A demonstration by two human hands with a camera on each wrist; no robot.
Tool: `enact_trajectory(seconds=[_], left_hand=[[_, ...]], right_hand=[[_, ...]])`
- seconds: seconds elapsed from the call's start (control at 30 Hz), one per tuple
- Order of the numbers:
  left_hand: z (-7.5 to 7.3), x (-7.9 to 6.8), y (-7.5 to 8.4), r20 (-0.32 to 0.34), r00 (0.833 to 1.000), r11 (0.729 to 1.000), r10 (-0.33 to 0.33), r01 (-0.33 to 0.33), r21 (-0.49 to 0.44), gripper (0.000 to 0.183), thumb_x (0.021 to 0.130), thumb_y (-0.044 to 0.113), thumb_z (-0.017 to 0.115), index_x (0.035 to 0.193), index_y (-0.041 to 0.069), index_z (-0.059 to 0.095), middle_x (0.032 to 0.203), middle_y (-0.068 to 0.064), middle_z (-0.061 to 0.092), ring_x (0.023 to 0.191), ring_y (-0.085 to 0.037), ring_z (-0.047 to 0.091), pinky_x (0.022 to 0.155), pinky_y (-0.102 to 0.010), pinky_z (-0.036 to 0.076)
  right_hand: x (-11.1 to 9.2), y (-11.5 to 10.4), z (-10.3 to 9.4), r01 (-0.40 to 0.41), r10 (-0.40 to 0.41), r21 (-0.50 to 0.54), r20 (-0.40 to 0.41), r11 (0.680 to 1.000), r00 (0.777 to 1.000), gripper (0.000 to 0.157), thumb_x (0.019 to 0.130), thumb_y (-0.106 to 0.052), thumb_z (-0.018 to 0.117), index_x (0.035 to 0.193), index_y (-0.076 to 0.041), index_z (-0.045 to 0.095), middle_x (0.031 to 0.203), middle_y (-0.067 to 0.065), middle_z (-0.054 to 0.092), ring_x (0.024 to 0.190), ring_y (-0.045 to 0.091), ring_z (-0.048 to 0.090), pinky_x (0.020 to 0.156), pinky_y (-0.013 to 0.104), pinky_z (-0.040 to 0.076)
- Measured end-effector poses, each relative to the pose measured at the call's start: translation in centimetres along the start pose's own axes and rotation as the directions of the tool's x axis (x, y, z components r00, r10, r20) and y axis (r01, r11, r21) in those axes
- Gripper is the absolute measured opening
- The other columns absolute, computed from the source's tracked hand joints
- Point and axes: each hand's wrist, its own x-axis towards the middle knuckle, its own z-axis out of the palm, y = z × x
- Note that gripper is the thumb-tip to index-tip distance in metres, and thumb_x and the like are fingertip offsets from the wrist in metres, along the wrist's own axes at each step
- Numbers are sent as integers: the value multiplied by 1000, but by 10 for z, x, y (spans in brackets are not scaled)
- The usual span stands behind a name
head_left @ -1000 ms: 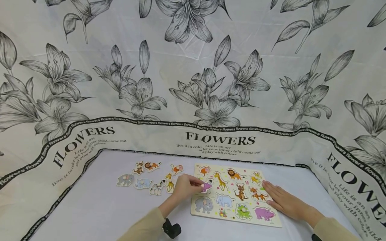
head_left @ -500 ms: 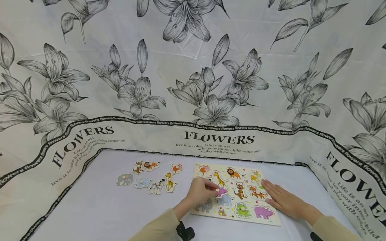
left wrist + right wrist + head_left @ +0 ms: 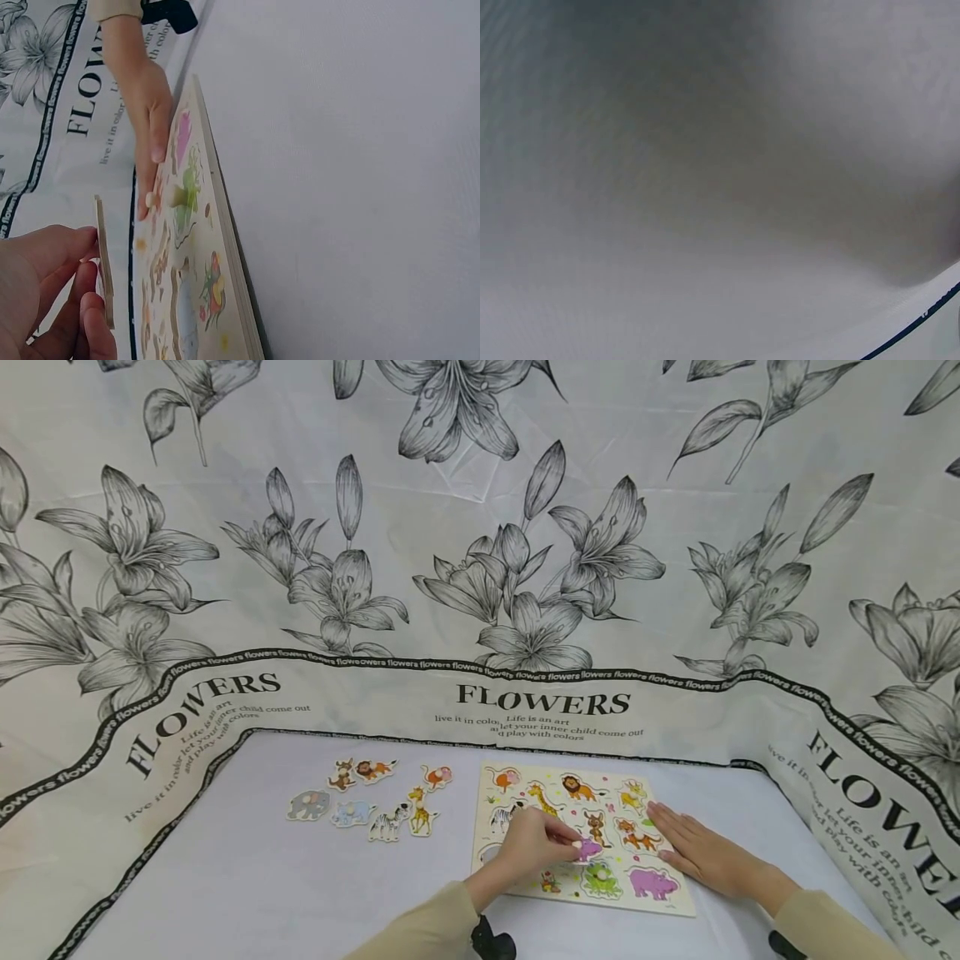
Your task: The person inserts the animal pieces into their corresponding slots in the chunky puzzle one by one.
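Note:
My left hand pinches a purple hippo puzzle piece by its back, over the middle of the wooden puzzle board. In the left wrist view the piece stands edge-on, raised off the board. A purple hippo picture fills the board's near right corner. The frog piece, with a knob, sits in the board just below the held piece. Fingers straight, my right hand rests along the board's right edge. The right wrist view shows only blurred cloth.
Left of the board lie several loose animal pieces: an elephant, a rhino, a zebra, a giraffe, a monkey, a lion and a kangaroo. A flower-printed cloth rises behind the table.
My left hand has carried the hippo piece rightward and nearer across the board, from the zebra picture to above the frog. The right hand has stayed at the board's edge.

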Motion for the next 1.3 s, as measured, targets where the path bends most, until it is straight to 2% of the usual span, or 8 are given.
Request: enact_trajectory(seconds=[0.2,0.37,0.57,0.73,0.93,1.1,1.3], left_hand=[[15,2,5,18,999,999,50,-50,-5,10,74,11,81,83,9,78,72,1,74,51,8,48,50,-12,43],[26,4,10,37,999,999,36,-35,-23,10,74,12,81,83,10,78,73,2,74,51,7,47,50,-12,42],[39,7,13,48,999,998,-14,17,-57,12,74,12,81,85,10,78,69,5,72,50,6,50,49,-13,43],[51,10,14,37,999,1000,-3,4,-30,12,74,13,81,86,11,78,67,6,71,49,8,48,49,-12,42],[64,11,16,14,1000,999,15,-15,34,11,73,13,82,83,13,78,67,7,72,47,11,45,48,-10,40],[73,13,17,-15,1000,997,-4,5,73,12,71,14,83,81,15,78,66,9,71,48,11,47,50,-9,40],[78,14,19,-10,999,997,-37,37,68,12,71,14,84,81,16,78,67,9,72,48,11,48,49,-9,41]], right_hand=[[0,0,0,-60,58,51,54,997,997,63,102,-41,40,150,-3,27,154,22,29,133,-20,-18,103,0,-14],[1,-2,-2,-89,83,85,74,992,994,64,101,-43,40,150,-3,27,155,21,28,131,-21,-18,102,-1,-14],[2,-3,-3,-72,68,64,60,995,996,63,102,-41,40,150,-2,27,154,22,29,132,-20,-18,102,0,-14],[1,-4,-4,-45,43,55,44,997,998,62,102,-38,41,150,-2,26,152,24,31,132,-20,-19,102,0,-15],[0,-3,-4,-50,48,41,35,998,998,62,102,-40,41,150,-2,28,153,23,32,134,-19,-17,103,0,-15],[0,-3,-4,-29,29,33,15,999,999,61,102,-37,43,148,-1,30,151,24,33,134,-19,-16,103,1,-14],[0,-5,-5,-46,44,47,29,998,999,61,101,-39,43,148,-1,32,152,24,33,132,-20,-17,103,0,-14]])
